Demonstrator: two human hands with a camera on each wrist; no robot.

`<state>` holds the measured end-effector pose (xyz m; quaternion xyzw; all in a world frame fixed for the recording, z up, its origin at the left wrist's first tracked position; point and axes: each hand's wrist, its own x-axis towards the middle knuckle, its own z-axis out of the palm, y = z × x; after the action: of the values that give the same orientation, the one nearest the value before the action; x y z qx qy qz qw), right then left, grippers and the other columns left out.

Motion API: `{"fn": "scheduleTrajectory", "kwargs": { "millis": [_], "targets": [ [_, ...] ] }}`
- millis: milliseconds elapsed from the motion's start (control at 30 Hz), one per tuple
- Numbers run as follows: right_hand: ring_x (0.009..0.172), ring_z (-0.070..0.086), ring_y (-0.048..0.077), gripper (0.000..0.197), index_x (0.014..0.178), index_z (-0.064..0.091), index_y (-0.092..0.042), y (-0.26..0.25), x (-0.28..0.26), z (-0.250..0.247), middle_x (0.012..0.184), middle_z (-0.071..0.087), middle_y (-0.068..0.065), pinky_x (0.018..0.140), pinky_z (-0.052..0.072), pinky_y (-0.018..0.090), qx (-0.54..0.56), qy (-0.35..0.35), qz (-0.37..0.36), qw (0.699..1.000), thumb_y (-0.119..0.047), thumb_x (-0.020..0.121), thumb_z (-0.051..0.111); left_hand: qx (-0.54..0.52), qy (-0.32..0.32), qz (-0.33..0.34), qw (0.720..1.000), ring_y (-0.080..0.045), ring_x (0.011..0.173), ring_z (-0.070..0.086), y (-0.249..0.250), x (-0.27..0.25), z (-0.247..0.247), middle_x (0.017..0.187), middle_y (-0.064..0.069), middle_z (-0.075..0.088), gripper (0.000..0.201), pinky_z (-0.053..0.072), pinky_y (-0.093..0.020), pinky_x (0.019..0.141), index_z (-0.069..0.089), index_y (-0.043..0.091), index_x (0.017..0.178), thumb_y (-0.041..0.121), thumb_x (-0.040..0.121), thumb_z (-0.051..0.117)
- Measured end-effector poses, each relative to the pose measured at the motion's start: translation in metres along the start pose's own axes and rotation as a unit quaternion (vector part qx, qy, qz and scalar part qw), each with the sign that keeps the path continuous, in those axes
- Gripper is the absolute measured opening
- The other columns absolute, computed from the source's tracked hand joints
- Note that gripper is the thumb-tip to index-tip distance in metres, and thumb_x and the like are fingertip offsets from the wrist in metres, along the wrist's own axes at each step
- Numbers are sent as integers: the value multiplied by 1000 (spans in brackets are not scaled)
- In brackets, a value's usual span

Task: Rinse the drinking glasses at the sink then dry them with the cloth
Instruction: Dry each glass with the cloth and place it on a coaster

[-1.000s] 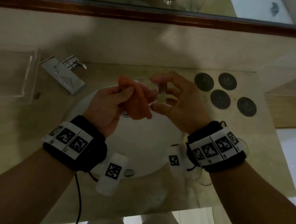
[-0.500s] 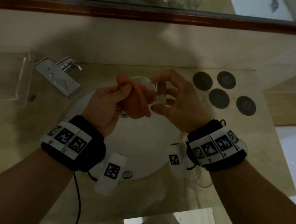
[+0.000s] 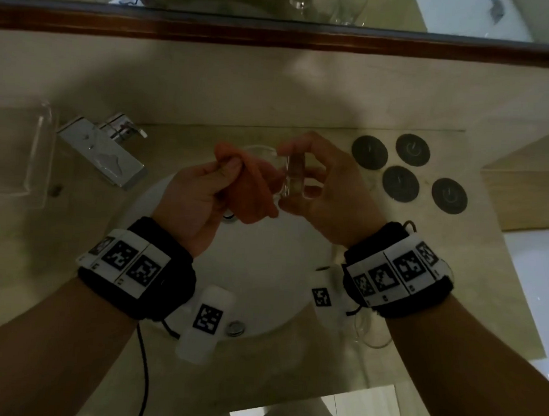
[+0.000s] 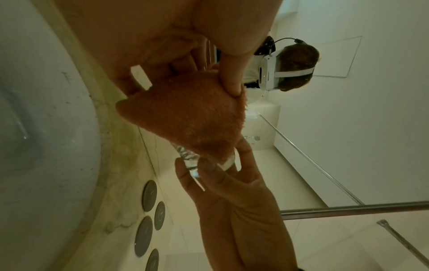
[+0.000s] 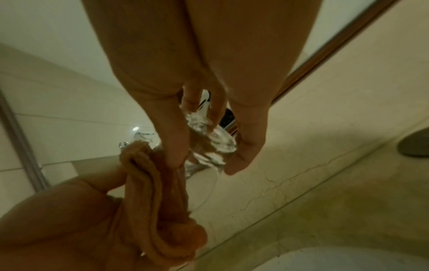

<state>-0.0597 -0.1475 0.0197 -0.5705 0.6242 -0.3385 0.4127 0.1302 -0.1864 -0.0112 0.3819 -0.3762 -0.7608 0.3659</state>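
Above the white sink (image 3: 262,287) my right hand (image 3: 319,191) holds a clear drinking glass (image 3: 292,176) on its side by the thick base, fingers curled round it. My left hand (image 3: 203,190) pinches an orange cloth (image 3: 252,187) that is pushed into the glass's mouth. In the left wrist view the cloth (image 4: 185,119) covers the glass (image 4: 192,165), with the right hand's fingers on its base. The right wrist view shows the glass (image 5: 209,143) and bunched cloth (image 5: 162,192).
A chrome tap (image 3: 106,152) stands at the sink's back left, a clear dish (image 3: 29,147) further left. Several dark round coasters (image 3: 400,183) lie on the counter at the right. Another glass (image 3: 368,329) stands under my right wrist. A mirror (image 3: 279,2) runs along the back.
The glass has turned slightly in my right hand while the cloth stays in its mouth. Both hands keep their place over the sink.
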Motion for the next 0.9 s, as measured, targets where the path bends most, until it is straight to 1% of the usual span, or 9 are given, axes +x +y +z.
{"fn": "scheduleTrajectory", "kwargs": {
  "millis": [100,167,267,333,467,633,733,800,900],
  "targets": [
    [102,69,14,57,115,62,-23,0,-1,-3,114,65,-5,80,63,43,17,24,-4,1000,-3,67,87,-1,-8,-3,1000,-36,101,70,0,2,3,118,-28,67,52,58,-37,75,60,-12,120,31,92,50],
    [105,69,16,60,127,57,-23,-5,-2,-2,125,62,-3,81,63,39,41,32,34,998,-24,75,86,6,-5,-1,1000,-38,96,71,1,6,1,118,-30,66,51,57,-38,75,60,-12,120,30,93,52],
    [88,76,24,46,127,53,-15,-12,-2,1,116,69,9,75,65,45,97,20,152,983,-43,93,65,0,-3,-15,1000,-52,114,60,0,8,0,126,-33,62,55,48,-48,92,58,-11,125,33,93,59],
    [78,77,27,36,118,56,-12,-12,-3,0,103,73,11,72,65,48,97,24,162,982,-40,96,62,-8,-3,-22,1000,-51,118,58,1,9,-1,126,-33,62,55,45,-54,101,58,-11,125,33,92,59],
    [89,73,23,47,117,58,-20,-11,-11,-5,117,63,1,73,65,42,41,38,75,996,-13,78,84,2,-44,-22,999,-42,102,69,6,10,1,115,-28,69,47,51,-48,89,65,-9,113,32,94,50],
    [95,70,14,59,112,65,-30,-12,-16,-8,116,65,-12,78,64,41,29,82,56,995,-5,65,91,19,-60,-43,997,-66,119,44,12,13,7,111,-22,73,42,27,-57,90,78,10,100,45,86,60],
    [95,67,4,60,109,67,-30,-12,-20,-17,114,66,-14,77,63,32,18,109,42,993,-2,63,91,18,-29,-54,998,-40,106,69,14,18,17,105,-18,75,38,56,-38,86,72,1,102,29,98,46],
    [92,69,6,59,107,66,-31,-8,-24,-30,112,68,-12,75,62,31,20,133,37,990,-3,62,92,18,-8,-68,998,-23,92,75,11,24,23,100,-12,77,38,58,-30,75,70,2,102,25,103,40],
    [91,71,15,53,109,66,-24,6,-26,-57,107,70,-7,79,63,42,14,179,29,983,-12,64,92,27,25,-83,996,-21,94,73,4,34,30,113,-11,75,39,54,-39,87,70,5,112,31,104,42]
  ]
}}
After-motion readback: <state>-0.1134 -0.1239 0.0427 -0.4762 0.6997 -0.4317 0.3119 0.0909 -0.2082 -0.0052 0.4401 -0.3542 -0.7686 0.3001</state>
